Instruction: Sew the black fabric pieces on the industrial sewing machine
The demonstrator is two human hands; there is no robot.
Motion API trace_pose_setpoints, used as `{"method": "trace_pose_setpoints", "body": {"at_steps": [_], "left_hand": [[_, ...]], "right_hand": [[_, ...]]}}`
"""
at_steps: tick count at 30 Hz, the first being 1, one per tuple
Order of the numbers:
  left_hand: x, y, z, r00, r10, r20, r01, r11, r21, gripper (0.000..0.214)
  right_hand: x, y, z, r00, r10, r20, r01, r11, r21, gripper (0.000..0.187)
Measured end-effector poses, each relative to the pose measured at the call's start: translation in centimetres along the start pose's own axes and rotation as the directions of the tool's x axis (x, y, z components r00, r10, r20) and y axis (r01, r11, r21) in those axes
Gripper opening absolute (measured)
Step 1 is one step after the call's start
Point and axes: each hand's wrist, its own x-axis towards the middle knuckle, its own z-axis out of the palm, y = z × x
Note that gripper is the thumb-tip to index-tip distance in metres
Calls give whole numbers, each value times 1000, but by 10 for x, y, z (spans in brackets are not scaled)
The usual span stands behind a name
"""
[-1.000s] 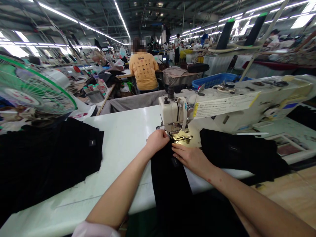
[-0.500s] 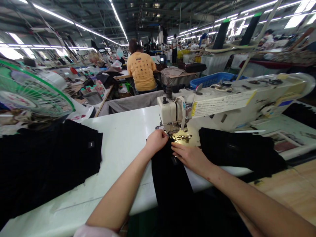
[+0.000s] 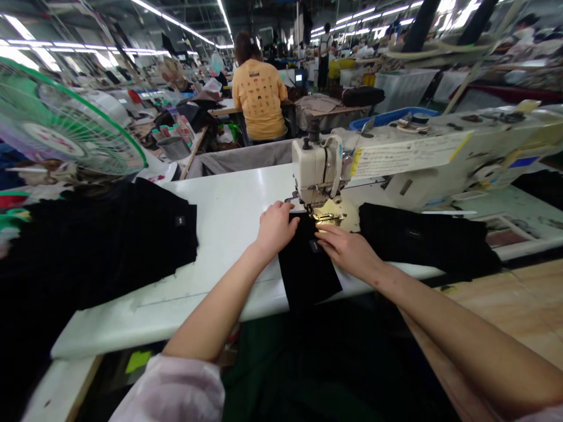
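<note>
A black fabric piece [image 3: 308, 275] with a small dark label [image 3: 315, 246] lies under the head of a sewing machine [image 3: 314, 167]. Its near end rests by the table's front edge. My left hand [image 3: 276, 230] grips the fabric's left edge, with the thumb on top and the fingers bent just left of the presser foot. On the right edge my right hand [image 3: 352, 251] holds the cloth beside the label, its fingertips close to the brass-coloured plate [image 3: 334, 218]. The fingers' undersides are hidden. The needle is too small to make out.
Black labelled fabric [image 3: 153, 246] is piled on the left of the white table [image 3: 237, 193]. More black cloth [image 3: 422, 240] lies right of the needle area. A green-rimmed fan [image 3: 65, 129] stands at left. A person in a yellow shirt [image 3: 260, 97] sits ahead.
The black fabric has moved forward under the machine, so its near end now shows on the table. My left hand has loosened its pinch near the needle. The view has tilted downward.
</note>
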Motion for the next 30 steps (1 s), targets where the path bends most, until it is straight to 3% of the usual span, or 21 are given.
{"method": "trace_pose_setpoints", "body": {"at_steps": [3, 6, 9, 11, 15, 19, 27, 30], "left_hand": [[-63, -3, -11, 973, 112, -203, -147, 975, -167, 16], [-136, -5, -5, 907, 75, -415, -209, 935, -287, 6], [-191, -3, 14, 911, 67, -407, -191, 943, -272, 13], [-210, 0, 28, 924, 82, -374, -174, 960, -219, 22], [-212, 8, 40, 921, 31, -389, -95, 985, -144, 21], [-203, 13, 31, 898, 2, -440, -89, 980, -177, 9], [-200, 16, 22, 859, -34, -511, -119, 957, -263, 11], [-202, 19, 19, 868, -78, -490, -105, 936, -336, 9]], "right_hand": [[-26, -23, -17, 993, -107, -53, 112, 988, 108, 30], [-50, -48, -25, 955, -297, 14, 294, 950, 110, 35], [-59, -66, -20, 910, -401, 108, 403, 915, 4, 39], [-56, -72, -14, 893, -437, 106, 443, 895, -51, 36], [-46, -79, -6, 872, -489, -27, 487, 872, -53, 25], [-45, -83, -5, 873, -459, -165, 461, 887, -24, 23], [-50, -83, 1, 851, -478, -215, 480, 876, -50, 31], [-50, -81, 3, 848, -488, -208, 489, 871, -50, 33]]}}
